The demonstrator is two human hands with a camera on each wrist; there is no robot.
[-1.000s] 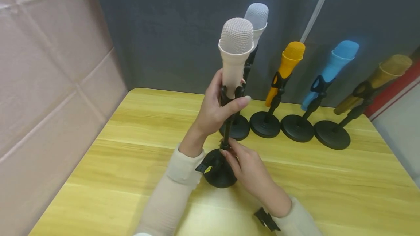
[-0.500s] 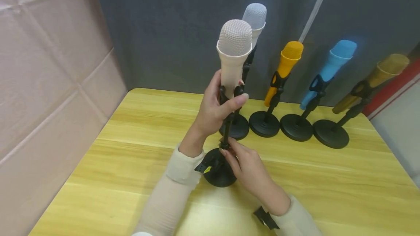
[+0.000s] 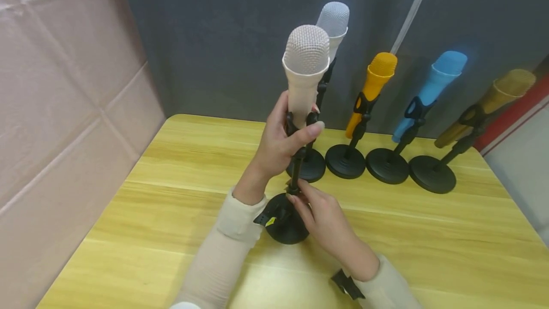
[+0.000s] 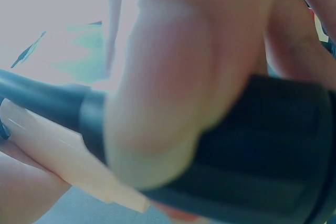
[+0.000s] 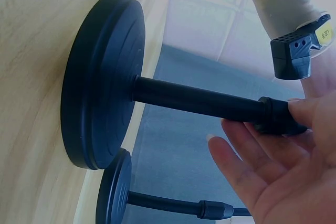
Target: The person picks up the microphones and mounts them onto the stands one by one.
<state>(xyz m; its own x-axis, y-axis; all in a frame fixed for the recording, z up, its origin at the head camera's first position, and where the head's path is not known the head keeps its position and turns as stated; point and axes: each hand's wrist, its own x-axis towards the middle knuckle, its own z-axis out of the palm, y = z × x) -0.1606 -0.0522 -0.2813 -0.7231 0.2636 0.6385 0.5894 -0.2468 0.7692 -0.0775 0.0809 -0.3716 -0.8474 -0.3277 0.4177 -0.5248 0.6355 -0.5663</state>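
Observation:
A cream-white microphone [image 3: 306, 51] sits in the clip of a black microphone stand [image 3: 286, 232], whose round base is on the wooden table. My left hand [image 3: 279, 147] grips the stand at its clip, fingers curled behind and thumb [image 4: 163, 87] across the front. Lower down, my right hand [image 3: 328, 221] pinches the collar on the pole. In the right wrist view, thumb and fingers lie on either side of that collar [image 5: 275, 114], with the bare pole [image 5: 194, 98] running down to the base. The clip partly hides the microphone's lower end.
Behind stands a row of similar black stands, bearing a white microphone [image 3: 333, 18], an orange one [image 3: 379, 75], a blue one [image 3: 442, 75] and a gold one [image 3: 508, 89]. A dark grey panel [image 3: 223, 46] rises at the table's back edge, and a pale covered wall [image 3: 73, 104] on the left.

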